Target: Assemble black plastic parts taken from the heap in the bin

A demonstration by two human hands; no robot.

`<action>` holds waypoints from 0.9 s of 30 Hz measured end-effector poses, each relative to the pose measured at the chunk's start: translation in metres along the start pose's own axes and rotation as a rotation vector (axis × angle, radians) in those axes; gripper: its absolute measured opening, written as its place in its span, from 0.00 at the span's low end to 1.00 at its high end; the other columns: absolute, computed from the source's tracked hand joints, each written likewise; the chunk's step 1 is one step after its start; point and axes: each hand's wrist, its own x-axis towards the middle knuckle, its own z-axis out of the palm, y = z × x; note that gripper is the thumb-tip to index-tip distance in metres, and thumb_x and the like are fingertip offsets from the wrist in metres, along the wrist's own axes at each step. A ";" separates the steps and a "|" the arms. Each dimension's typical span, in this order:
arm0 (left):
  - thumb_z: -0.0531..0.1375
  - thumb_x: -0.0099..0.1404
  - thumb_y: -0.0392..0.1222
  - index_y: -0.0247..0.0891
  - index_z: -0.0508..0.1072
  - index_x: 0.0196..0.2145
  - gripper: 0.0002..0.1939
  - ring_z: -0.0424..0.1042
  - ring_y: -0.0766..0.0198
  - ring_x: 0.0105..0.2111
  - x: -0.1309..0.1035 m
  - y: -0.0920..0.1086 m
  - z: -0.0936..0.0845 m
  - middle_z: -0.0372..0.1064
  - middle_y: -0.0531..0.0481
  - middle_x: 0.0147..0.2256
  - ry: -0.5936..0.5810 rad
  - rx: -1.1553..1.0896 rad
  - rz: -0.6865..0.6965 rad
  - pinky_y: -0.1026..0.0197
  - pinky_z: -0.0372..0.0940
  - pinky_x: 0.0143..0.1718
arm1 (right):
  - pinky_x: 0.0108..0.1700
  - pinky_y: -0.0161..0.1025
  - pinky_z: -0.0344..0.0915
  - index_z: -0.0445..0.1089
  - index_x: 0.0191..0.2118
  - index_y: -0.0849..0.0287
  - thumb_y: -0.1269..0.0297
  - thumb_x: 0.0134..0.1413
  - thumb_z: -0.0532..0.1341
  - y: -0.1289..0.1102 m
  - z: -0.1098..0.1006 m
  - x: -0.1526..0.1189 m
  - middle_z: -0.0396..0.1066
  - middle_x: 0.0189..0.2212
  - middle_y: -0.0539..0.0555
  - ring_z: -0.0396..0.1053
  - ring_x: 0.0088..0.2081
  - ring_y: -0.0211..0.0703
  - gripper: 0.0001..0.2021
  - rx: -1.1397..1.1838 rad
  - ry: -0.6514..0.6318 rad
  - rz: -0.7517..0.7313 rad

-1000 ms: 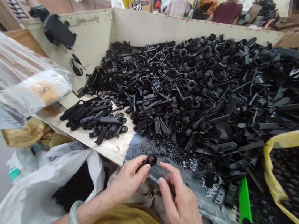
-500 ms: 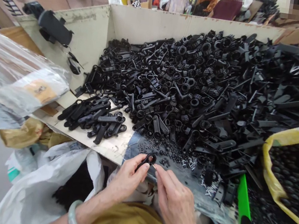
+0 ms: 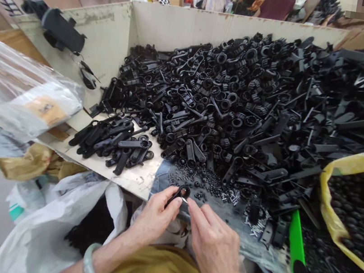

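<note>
My left hand (image 3: pixel 156 214) is closed around a black plastic lever with a ring-shaped end (image 3: pixel 185 190), held above the table's front edge. Its other end is hidden by my fingers. Close beside it, my right hand (image 3: pixel 214 233) pinches a small thin metal pin (image 3: pixel 185 199), whose tip is at the ring. Whether the pin is inside the ring, I cannot tell. Just beyond my hands, small black pieces (image 3: pixel 200 182) and silver pins (image 3: pixel 258 224) are strewn over a blue cloth (image 3: pixel 161 177).
A large heap of black plastic parts (image 3: pixel 209 90) fills the walled table. Several black levers (image 3: pixel 126 144) are piled at the left. A green-edged tray (image 3: pixel 296 245) and a yellow-rimmed sack (image 3: pixel 326 190) stand right; a white sack (image 3: pixel 32 242) hangs open below left. People sit beyond the back wall.
My right hand has shifted slightly left and up, bringing the pin closer to the lever's ring. My left hand keeps its hold almost unmoved.
</note>
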 end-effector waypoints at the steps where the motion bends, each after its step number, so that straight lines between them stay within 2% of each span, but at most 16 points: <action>1: 0.54 0.74 0.49 0.35 0.71 0.45 0.14 0.59 0.66 0.26 0.000 0.000 0.000 0.61 0.57 0.25 0.001 0.002 -0.001 0.63 0.57 0.29 | 0.32 0.36 0.57 0.76 0.51 0.57 0.74 0.71 0.51 0.000 0.000 0.000 0.75 0.30 0.50 0.73 0.27 0.37 0.17 -0.010 0.003 -0.005; 7: 0.55 0.73 0.50 0.36 0.70 0.43 0.14 0.58 0.67 0.24 0.002 -0.001 0.003 0.60 0.57 0.24 0.015 -0.058 -0.029 0.64 0.55 0.26 | 0.32 0.36 0.57 0.76 0.50 0.58 0.81 0.65 0.52 -0.002 0.001 0.002 0.75 0.29 0.49 0.72 0.28 0.37 0.19 -0.067 0.004 -0.041; 12: 0.58 0.70 0.53 0.36 0.70 0.40 0.15 0.55 0.70 0.22 0.003 -0.004 0.005 0.60 0.58 0.22 0.039 -0.155 -0.076 0.66 0.49 0.23 | 0.29 0.37 0.57 0.75 0.49 0.59 0.84 0.60 0.56 -0.007 0.003 0.004 0.75 0.28 0.49 0.72 0.27 0.38 0.19 -0.110 -0.069 -0.040; 17: 0.61 0.66 0.54 0.37 0.69 0.39 0.17 0.53 0.71 0.21 0.005 -0.001 0.006 0.56 0.61 0.20 0.067 -0.222 -0.138 0.67 0.45 0.21 | 0.29 0.37 0.60 0.74 0.49 0.59 0.84 0.60 0.56 -0.010 0.007 0.006 0.76 0.29 0.50 0.72 0.27 0.38 0.18 -0.174 -0.135 -0.064; 27: 0.61 0.65 0.53 0.37 0.68 0.40 0.17 0.45 0.73 0.18 0.005 0.006 0.004 0.55 0.63 0.18 0.046 -0.275 -0.209 0.67 0.41 0.20 | 0.28 0.37 0.61 0.73 0.49 0.63 0.85 0.58 0.58 -0.016 0.009 0.008 0.75 0.28 0.52 0.71 0.27 0.40 0.17 -0.233 -0.130 -0.097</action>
